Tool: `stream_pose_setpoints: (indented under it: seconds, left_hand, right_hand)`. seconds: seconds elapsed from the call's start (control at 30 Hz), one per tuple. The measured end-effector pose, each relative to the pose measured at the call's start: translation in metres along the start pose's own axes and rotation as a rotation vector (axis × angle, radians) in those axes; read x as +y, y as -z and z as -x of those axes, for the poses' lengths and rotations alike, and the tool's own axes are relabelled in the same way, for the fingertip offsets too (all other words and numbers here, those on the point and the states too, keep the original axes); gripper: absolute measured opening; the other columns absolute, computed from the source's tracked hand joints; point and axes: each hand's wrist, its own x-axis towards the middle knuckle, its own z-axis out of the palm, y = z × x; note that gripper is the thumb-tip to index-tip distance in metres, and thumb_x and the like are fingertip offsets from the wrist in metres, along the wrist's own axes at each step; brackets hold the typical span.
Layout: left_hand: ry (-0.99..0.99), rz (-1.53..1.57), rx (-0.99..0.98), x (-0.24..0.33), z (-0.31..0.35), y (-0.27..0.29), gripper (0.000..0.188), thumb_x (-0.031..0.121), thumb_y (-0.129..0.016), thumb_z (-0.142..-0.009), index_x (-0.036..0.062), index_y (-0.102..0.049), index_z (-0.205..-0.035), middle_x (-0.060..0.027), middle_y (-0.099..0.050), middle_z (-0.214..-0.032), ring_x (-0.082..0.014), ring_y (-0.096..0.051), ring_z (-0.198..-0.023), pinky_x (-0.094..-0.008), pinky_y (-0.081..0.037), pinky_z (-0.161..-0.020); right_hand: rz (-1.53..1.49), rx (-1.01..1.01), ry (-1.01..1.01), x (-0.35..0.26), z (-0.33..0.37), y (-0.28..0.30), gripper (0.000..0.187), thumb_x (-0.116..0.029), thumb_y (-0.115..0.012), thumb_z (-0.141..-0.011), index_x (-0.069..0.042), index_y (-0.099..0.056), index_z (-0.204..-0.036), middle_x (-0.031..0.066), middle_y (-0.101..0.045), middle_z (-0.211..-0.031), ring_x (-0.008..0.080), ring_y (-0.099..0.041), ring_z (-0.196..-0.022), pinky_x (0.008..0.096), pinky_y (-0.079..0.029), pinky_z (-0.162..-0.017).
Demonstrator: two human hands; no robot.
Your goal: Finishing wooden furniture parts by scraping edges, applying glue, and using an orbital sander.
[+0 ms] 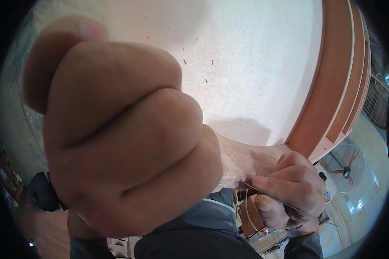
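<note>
The left hand (116,129) is raised before the board (246,64), the right hand (289,190) lower right.

We see cream cloth (246,64) with small dark flecks at upper centre, and an orange-brown hoop (333,86) with pale edges at right.

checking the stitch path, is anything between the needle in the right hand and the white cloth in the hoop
Nothing visible does. The right hand pinches the thin metal needle right at the lower edge of the white stretched cloth in the round wooden hoop. The closed left hand sits off to the side.
</note>
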Motion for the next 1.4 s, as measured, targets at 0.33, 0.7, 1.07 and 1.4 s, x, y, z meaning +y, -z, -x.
stream_pose_setpoints:
  seconds: [0.33,0.7,1.07,1.4]
  left_hand:
    - [-0.023,-0.019,-0.149,-0.003,-0.004,0.007,0.035,0.050,-0.057,-0.080,0.0154,-0.062,-0.078,0.0011,-0.061,-0.078,-0.0198,-0.056,-0.087,-0.0467,-0.030,-0.103]
    - [0.042,-0.013,-0.015,0.007,-0.001,0.013,0.030,0.045,-0.063,-0.073,0.0156,-0.062,-0.078,0.0027,-0.061,-0.078,-0.0185,-0.056,-0.085,-0.0437,-0.035,-0.090]
    - [0.007,0.057,0.087,0.004,-0.008,-0.022,0.031,0.043,-0.066,-0.063,0.0149,-0.063,-0.076,0.0023,-0.061,-0.073,-0.0185,-0.057,-0.079,-0.0418,-0.037,-0.088]
    - [-0.046,0.059,0.054,0.001,-0.017,-0.007,0.032,0.045,-0.068,-0.064,0.0156,-0.062,-0.077,0.0025,-0.063,-0.077,-0.0185,-0.057,-0.080,-0.0418,-0.037,-0.080]
  right_hand:
    - [0.041,0.015,0.046,0.007,0.001,0.000,0.025,-0.013,-0.085,-0.069,-0.008,-0.072,-0.089,-0.0024,-0.061,-0.063,0.0072,-0.050,-0.048,0.0244,-0.032,-0.041]
    - [0.189,-0.051,0.085,-0.012,0.003,-0.002,0.019,-0.024,-0.071,-0.089,-0.007,-0.065,-0.093,0.0026,-0.058,-0.068,0.0143,-0.053,-0.052,0.0306,-0.039,-0.045]
    - [-0.310,-0.131,-0.424,0.013,-0.016,0.014,0.011,-0.014,-0.078,-0.081,-0.005,-0.073,-0.076,0.0056,-0.065,-0.062,0.0119,-0.055,-0.045,0.0277,-0.040,-0.039]
    - [-0.263,-0.276,0.070,0.020,-0.020,0.021,0.026,-0.011,-0.081,-0.073,-0.002,-0.073,-0.096,0.0037,-0.067,-0.066,0.0106,-0.057,-0.052,0.0256,-0.043,-0.043]
